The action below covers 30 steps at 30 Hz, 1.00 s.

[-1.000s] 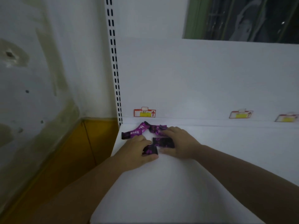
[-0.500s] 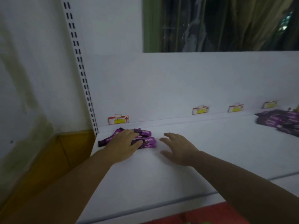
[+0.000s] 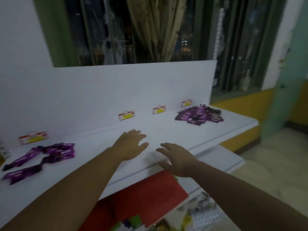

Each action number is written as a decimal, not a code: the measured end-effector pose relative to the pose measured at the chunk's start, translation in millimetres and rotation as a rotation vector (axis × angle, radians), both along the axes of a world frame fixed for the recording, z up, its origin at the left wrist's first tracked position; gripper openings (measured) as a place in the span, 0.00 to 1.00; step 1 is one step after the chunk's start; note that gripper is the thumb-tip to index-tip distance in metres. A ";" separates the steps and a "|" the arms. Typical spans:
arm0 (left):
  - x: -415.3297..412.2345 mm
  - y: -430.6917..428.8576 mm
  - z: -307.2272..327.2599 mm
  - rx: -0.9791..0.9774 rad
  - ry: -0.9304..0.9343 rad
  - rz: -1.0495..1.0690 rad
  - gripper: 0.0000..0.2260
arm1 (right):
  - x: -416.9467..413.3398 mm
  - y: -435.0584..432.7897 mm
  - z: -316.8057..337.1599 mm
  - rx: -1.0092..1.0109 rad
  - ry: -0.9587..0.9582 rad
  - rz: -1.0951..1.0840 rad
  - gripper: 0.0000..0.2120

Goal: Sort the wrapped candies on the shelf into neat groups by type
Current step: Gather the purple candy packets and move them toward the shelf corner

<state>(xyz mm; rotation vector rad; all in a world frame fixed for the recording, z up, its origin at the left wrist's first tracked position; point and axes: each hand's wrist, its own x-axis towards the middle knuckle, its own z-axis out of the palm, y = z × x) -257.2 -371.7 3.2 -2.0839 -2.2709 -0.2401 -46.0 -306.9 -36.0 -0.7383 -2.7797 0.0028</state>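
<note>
A small group of purple wrapped candies [image 3: 41, 158] lies at the left end of the white shelf [image 3: 166, 130]. A larger heap of purple and dark wrapped candies [image 3: 199, 114] sits at the shelf's far right, near the back panel. My left hand [image 3: 130, 145] hovers over the bare middle of the shelf with fingers spread, holding nothing. My right hand [image 3: 176, 160] is beside it near the shelf's front edge, also flat and empty. Both hands are well apart from either candy group.
Several red and yellow price tags [image 3: 126, 115] stand along the back panel. A red box [image 3: 146, 197] and mixed packets lie on the lower shelf below. A window with a curtain [image 3: 155, 29] is behind the shelf. The floor is to the right.
Both hands have left the left candy group and moved right to the shelf's middle. The view has swung right, bringing the right-hand heap fully into sight.
</note>
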 end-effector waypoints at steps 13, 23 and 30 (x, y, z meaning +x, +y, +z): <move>108.4 154.9 12.5 0.076 -0.007 -0.174 0.23 | 123.3 130.8 6.3 0.055 -0.008 -0.195 0.25; 122.4 294.4 -0.3 0.141 0.025 -0.300 0.22 | 156.1 254.7 12.0 0.089 -0.007 -0.169 0.26; 146.7 343.4 -10.5 0.130 -0.007 -0.241 0.20 | 169.5 339.9 -0.8 0.064 0.033 -0.070 0.25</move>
